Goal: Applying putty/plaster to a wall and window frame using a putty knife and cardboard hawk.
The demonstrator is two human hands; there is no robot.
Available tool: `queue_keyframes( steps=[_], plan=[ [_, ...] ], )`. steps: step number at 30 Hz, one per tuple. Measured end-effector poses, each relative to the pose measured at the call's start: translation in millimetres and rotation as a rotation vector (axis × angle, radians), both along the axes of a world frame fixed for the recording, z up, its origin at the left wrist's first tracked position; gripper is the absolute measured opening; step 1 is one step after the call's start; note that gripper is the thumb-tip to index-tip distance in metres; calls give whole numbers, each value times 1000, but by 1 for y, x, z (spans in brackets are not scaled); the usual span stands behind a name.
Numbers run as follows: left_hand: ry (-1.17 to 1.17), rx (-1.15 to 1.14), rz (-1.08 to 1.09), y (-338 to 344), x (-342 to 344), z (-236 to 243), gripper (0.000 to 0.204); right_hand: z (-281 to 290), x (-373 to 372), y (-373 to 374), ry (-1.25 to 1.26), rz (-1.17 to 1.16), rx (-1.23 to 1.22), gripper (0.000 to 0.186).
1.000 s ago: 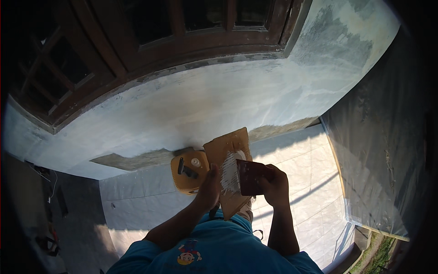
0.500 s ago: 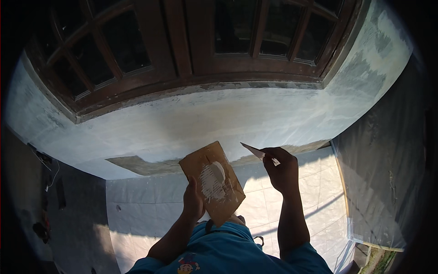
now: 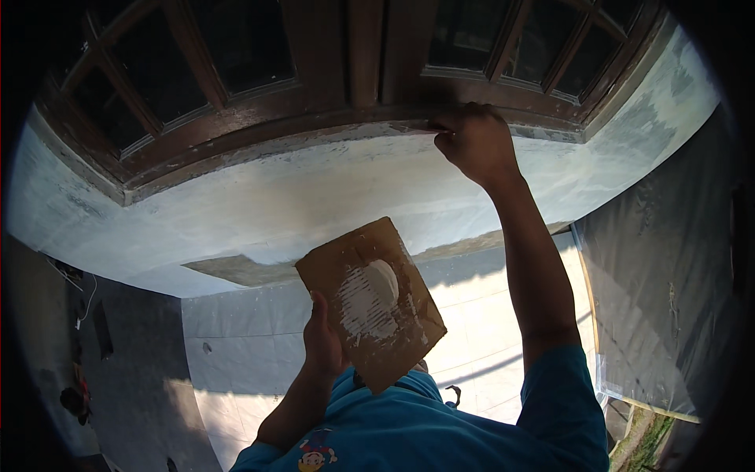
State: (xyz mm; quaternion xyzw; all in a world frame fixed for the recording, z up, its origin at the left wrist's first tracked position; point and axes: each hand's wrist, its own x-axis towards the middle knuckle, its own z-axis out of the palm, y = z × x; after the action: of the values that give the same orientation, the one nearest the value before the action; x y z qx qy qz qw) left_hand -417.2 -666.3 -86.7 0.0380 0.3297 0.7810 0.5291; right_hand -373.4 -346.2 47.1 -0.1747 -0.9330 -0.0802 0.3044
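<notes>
My left hand point(image 3: 323, 340) grips the lower left edge of a brown cardboard piece point(image 3: 324, 261), thumb on top. On the cardboard sits a mound of white putty point(image 3: 384, 282) beside a ridged, smeared patch. My right hand point(image 3: 478, 146) is raised to the window's lower edge, closed around a putty knife point(image 3: 410, 128). The knife's blade lies flat along the narrow strip between the brown wooden window frame point(image 3: 314, 110) and the wall; its handle is hidden in my fingers.
Below the window, the pale wall point(image 3: 314, 189) carries whitish coating, with a bare grey patch point(image 3: 244, 269) near its foot. Light sheeting point(image 3: 244, 346) covers the floor. A dark sheet point(image 3: 645, 267) spreads at the right; a white cable point(image 3: 91, 299) lies far left.
My right hand has moved up and away from beside the cardboard to the window's lower edge, taking the putty knife along. The cardboard has shifted slightly, still in my left hand.
</notes>
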Motion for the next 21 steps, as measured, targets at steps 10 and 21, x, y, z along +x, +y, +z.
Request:
queue_keyframes(
  steps=[10,21],
  plan=[
    [-90,16,-366,16,-70,-16,72,-25,-8,-35,1,-141,26,24],
    [-103,59,-507,28,-95,-21,69,10,-10,-37,-35,-306,-58,14]
  ],
)
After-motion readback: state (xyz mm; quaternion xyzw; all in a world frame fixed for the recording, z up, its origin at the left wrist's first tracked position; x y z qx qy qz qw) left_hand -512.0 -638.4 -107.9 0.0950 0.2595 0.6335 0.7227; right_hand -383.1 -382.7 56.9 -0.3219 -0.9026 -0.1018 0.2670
